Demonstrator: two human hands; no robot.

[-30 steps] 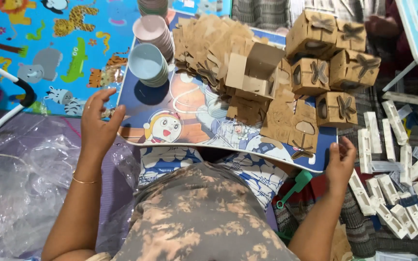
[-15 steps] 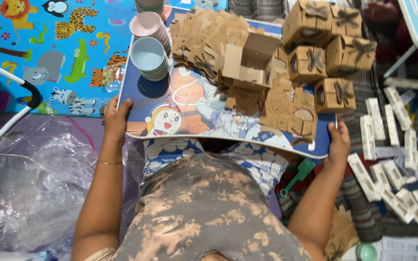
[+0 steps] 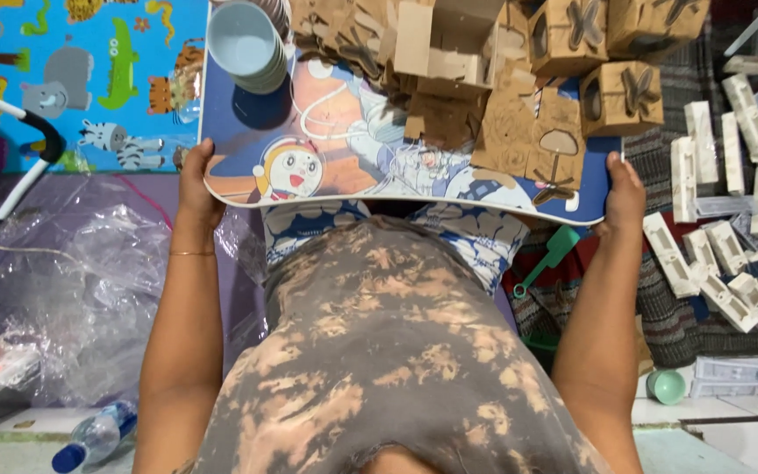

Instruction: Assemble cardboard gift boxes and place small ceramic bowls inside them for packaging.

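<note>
Tray (image 3: 247,132) edges gripped: left hand (image 3: 196,180), right hand (image 3: 623,191).

Glossy tray (image 3: 247,180), matt cardboard boxes (image 3: 629,92)

A: What is each hand doing?
B: The left hand (image 3: 196,180) and right hand (image 3: 622,189) are gripping the cartoon-printed tray (image 3: 344,167), which is bearing stacked bowls (image 3: 247,44) and brown cardboard boxes (image 3: 607,61).

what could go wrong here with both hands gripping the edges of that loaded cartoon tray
If the cartoon tray tilts, the stack of bowls near its left edge could slide off. The loose cardboard pieces and folded cardboard boxes crowd the right edge beside the right hand. The left hand grips only the rim.
</note>
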